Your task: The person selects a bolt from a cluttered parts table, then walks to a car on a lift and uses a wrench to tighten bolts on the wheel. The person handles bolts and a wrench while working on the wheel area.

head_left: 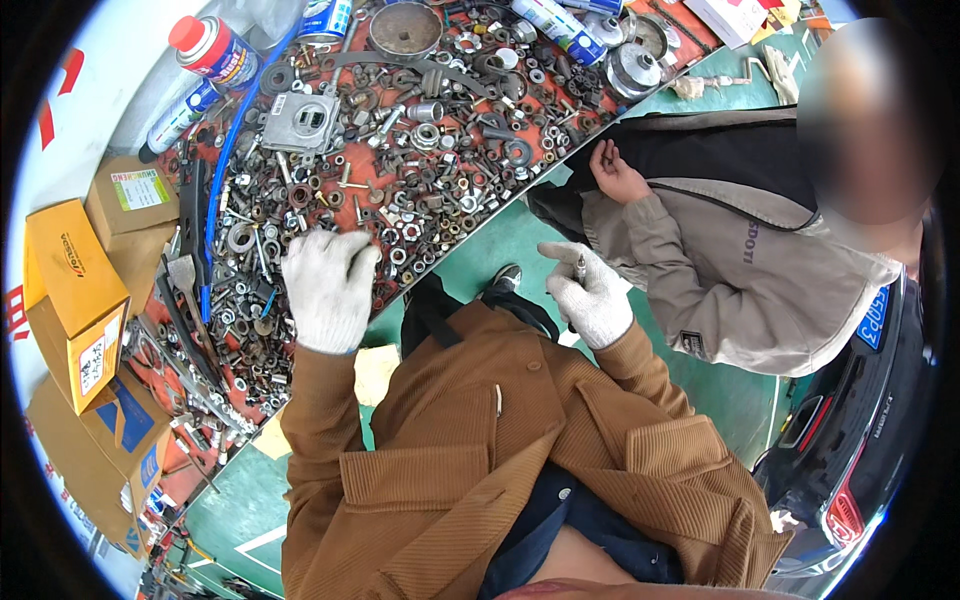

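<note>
My left hand (328, 295), in a white knit glove, rests palm down on the edge of the hardware pile, fingers bent and slightly apart; their tips are partly hidden, and nothing held shows. Around it lie many nuts, washers and bolts (352, 200) on a red bench top. My right hand (598, 305), also gloved, is off the bench edge, closed around a small, slender metal part (580, 268) like a bolt, with the index finger extended. A grey metal housing (300, 123) lies farther back among the fasteners.
A co-worker in a grey jacket (720, 280) stands right, bare hand (618, 170) near the bench edge. Spray cans (215, 52), a blue hose (232, 140) and cardboard boxes (72, 290) line the back and left. A dark car (850, 430) is at lower right, on green floor (230, 530).
</note>
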The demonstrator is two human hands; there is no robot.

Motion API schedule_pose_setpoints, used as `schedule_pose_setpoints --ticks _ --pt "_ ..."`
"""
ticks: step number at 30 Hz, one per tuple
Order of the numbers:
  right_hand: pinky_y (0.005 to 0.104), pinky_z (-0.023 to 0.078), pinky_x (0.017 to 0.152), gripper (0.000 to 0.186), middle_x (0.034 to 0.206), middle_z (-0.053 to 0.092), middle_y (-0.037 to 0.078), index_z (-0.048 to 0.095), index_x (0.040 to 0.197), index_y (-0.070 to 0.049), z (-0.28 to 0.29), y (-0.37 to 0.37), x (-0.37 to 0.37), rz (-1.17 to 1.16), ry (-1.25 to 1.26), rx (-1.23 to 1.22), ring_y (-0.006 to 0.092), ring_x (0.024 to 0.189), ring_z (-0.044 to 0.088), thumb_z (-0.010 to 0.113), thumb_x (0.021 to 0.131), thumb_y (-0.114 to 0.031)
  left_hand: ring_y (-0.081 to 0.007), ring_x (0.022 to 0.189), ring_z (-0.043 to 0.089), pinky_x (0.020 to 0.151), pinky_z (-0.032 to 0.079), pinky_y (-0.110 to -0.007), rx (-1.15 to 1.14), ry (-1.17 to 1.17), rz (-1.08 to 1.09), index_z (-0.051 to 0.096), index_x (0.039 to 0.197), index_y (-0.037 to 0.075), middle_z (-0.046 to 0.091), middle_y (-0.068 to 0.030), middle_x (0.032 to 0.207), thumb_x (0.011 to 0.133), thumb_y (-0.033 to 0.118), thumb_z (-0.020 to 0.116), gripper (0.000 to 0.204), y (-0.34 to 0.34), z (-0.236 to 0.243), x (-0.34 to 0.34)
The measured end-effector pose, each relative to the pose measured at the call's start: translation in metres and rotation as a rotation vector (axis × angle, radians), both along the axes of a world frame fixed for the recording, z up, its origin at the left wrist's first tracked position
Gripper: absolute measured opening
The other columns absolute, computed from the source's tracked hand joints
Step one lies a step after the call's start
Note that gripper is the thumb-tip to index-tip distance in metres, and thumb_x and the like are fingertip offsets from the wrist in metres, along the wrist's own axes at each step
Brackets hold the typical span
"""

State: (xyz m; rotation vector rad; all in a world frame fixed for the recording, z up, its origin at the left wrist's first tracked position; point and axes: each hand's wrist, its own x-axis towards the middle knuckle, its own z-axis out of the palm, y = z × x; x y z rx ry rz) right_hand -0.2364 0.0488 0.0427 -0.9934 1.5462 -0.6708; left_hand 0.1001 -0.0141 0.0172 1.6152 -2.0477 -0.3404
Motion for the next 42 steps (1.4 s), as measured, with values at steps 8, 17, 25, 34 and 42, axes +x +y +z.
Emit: schedule_pose_setpoints --ticks 8,17,25,34,42 --pt "0.0234 0.048 0.074 0.037 0.089 0.059 -0.003 0.068 0.136 -0.002 0.001 0.013 0.005 0.000 -0.004 0.071 0.0047 0.080 0.052 0.067 0.099 -0.006 -0.0371 0.092 0.064 0.082 0.050 -0.050 0.012 -0.125 0.045 0.078 0.097 0.014 0.066 -0.0124 0.094 0.086 0.009 0.080 0.012 -0.015 -0.024 -0.006" --pt "0.0240 0.047 0.066 0.036 0.086 0.059 -0.003 0.067 0.136 -0.002 0.001 0.012 -0.005 0.010 0.025 0.058 0.0047 0.071 0.053 0.066 0.100 -0.009 -0.0358 0.092 0.064 0.084 0.050 -0.049 0.001 -0.088 0.040 0.082 0.095 0.011 0.066 -0.0129 0.092 0.084 0.015 0.084 0.013 -0.020 -0.009 -0.014" --pt "0.0236 0.045 0.059 0.037 0.084 0.059 -0.003 0.066 0.138 -0.004 -0.004 0.017 -0.011 -0.017 -0.013 0.059 0.0038 0.065 0.052 0.065 0.101 -0.010 -0.0375 0.091 0.066 0.083 0.054 -0.050 0.089 -0.260 0.003 0.082 0.090 0.011 0.068 -0.0125 0.090 0.082 0.019 0.083 0.012 -0.032 -0.005 -0.021" --pt "0.0230 0.044 0.058 0.038 0.084 0.060 -0.003 0.066 0.138 -0.003 -0.006 0.026 -0.022 -0.086 -0.062 0.036 0.0034 0.064 0.052 0.065 0.101 -0.009 -0.0237 0.107 0.068 0.098 0.053 -0.037 0.110 0.384 0.150 0.075 0.114 0.004 0.072 -0.0120 0.113 0.099 0.008 0.072 0.016 -0.009 -0.012 -0.014" --pt "0.0241 0.046 0.060 0.038 0.084 0.061 -0.002 0.066 0.138 -0.003 -0.010 0.035 -0.033 -0.100 -0.073 -0.003 0.0047 0.066 0.053 0.065 0.100 -0.009 -0.0150 0.087 0.069 0.083 0.057 -0.029 0.249 1.002 0.130 0.064 0.121 0.000 0.073 -0.0097 0.109 0.104 -0.001 0.062 0.017 -0.023 -0.005 -0.063"
